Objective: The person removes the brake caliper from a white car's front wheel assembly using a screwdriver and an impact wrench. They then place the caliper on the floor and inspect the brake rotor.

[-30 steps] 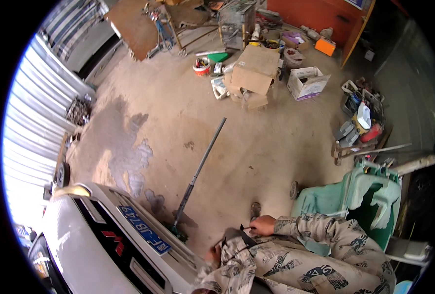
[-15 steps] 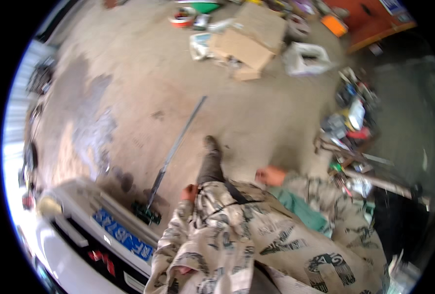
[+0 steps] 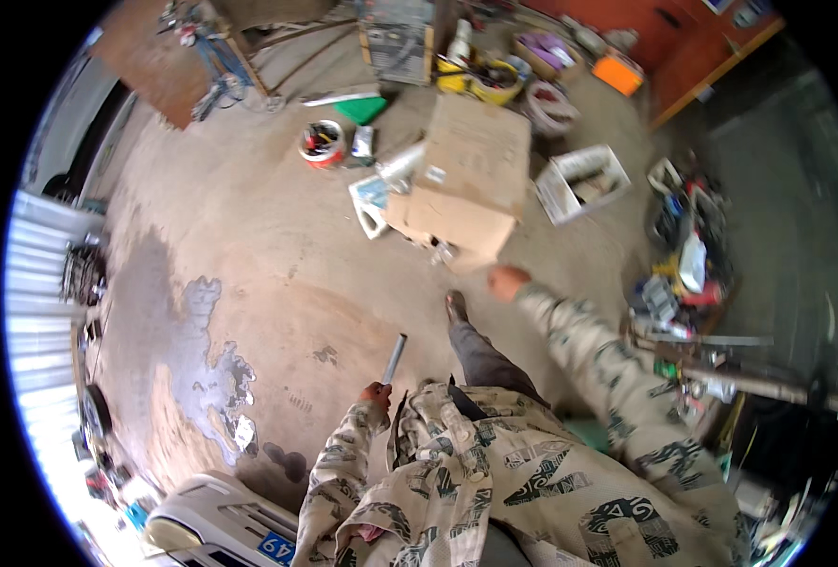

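Observation:
My left hand (image 3: pixel 376 393) is low in front of my left hip, its fingers curled. The metal bar handle (image 3: pixel 396 357) of a floor jack rises just past it in the picture. My sleeve hides the lower part of that handle, and whether the hand touches it is not clear. My right hand (image 3: pixel 508 282) reaches forward with the arm stretched out, compact in outline and smeared by motion. Nothing can be seen in it. Beyond it in the picture lies a cardboard box (image 3: pixel 476 156) on the floor. A pale green cloth (image 3: pixel 588 434) hangs at my right side.
A white car's front (image 3: pixel 221 518) is at the lower left, near a wet patch (image 3: pixel 206 354). A white box (image 3: pixel 584 184), a red-and-white bucket (image 3: pixel 322 144) and a green dustpan-like piece (image 3: pixel 360 110) stand ahead. Tools and parts (image 3: pixel 688 250) are heaped along the right.
The view has shifted forward, so the car and handle sit lower in the picture. My right arm has stretched forward; the other foot is now in front. The jack itself is now hidden.

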Tool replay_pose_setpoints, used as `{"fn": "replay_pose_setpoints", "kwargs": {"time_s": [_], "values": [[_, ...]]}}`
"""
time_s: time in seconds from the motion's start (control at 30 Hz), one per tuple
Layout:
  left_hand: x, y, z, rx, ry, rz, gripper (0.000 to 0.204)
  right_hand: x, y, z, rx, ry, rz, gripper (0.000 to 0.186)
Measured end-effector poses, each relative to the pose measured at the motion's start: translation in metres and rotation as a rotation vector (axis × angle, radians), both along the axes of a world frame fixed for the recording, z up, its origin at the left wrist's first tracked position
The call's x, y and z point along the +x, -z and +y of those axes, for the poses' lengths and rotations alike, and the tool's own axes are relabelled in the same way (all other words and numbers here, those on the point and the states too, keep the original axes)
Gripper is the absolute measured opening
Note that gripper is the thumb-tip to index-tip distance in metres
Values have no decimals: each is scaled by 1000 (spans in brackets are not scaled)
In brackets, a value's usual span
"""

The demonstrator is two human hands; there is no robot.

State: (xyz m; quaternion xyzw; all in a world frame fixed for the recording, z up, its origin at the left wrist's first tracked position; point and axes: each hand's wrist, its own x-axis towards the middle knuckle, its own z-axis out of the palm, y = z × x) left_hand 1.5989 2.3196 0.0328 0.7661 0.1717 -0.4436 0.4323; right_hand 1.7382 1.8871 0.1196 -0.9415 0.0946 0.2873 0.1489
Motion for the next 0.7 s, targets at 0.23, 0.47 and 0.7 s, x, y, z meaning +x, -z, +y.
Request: {"fn": "replay_pose_setpoints", "kwargs": {"time_s": [0.23,0.47,0.7], "values": [[26,66,-20,244,127,-383,39,69,15,185,304,-648,152,29],[106,57,15,269,-422,-172,55,181,27,195,284,-768,210,31],[211,105,84,391,-359,-81,62,373,92,140,25,-548,289,34]]}}
